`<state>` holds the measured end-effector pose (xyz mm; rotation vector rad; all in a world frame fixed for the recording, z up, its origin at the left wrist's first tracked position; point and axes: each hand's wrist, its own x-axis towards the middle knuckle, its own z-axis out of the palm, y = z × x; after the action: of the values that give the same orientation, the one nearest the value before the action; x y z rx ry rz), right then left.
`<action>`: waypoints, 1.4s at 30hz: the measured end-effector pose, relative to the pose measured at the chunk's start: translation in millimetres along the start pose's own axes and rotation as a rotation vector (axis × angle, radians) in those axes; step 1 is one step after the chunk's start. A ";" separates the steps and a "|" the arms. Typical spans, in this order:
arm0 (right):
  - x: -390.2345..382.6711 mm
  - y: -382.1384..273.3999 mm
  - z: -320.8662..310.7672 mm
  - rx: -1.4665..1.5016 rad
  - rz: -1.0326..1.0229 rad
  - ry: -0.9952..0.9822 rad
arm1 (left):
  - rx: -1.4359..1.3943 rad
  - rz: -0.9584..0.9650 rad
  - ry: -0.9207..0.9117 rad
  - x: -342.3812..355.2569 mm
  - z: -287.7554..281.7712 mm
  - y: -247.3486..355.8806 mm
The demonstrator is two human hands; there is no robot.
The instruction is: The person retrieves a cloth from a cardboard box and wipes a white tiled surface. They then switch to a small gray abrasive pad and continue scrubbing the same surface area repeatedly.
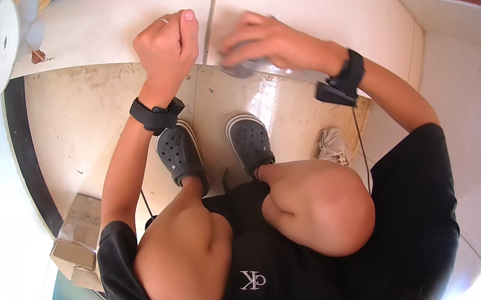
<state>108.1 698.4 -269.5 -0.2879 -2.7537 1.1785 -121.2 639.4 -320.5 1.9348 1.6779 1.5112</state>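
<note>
My left hand (171, 46) is closed in a fist above the front part of a white tiled ledge (76, 25); whatever it holds, if anything, is hidden. My right hand (270, 43) is to its right at the ledge's edge, fingers curved and smeared by motion. Below and behind these fingers is a blurred grey, shiny shape (241, 67) that I cannot make out, nor whether it is gripped. Both wrists have black straps with small devices.
A white plastic object (4, 46) is at upper left. Cardboard boxes (76, 231) stand at lower left. A crumpled pale cloth (331, 142) lies right of my grey clogs (248, 139) on the tiled floor. A white wall (469, 111) bounds the right side.
</note>
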 end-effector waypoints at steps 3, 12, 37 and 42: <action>-69.3 -22.2 -5.7 -0.081 0.038 0.010 | 0.016 -0.012 -0.059 1.6 -0.4 2.5; -143.9 -33.6 -35.0 -0.041 0.258 0.126 | -0.006 0.003 0.013 19.4 25.3 51.3; -69.0 50.7 -103.8 -0.332 0.187 0.475 | -0.059 -0.043 -0.074 59.6 23.9 20.2; -75.5 60.7 -84.5 -0.244 0.385 0.415 | 0.003 0.014 -0.102 67.9 17.7 -1.4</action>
<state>205.5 781.6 -259.1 -1.0028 -2.5241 0.7297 -118.7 703.3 -291.6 1.9929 1.6282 1.3905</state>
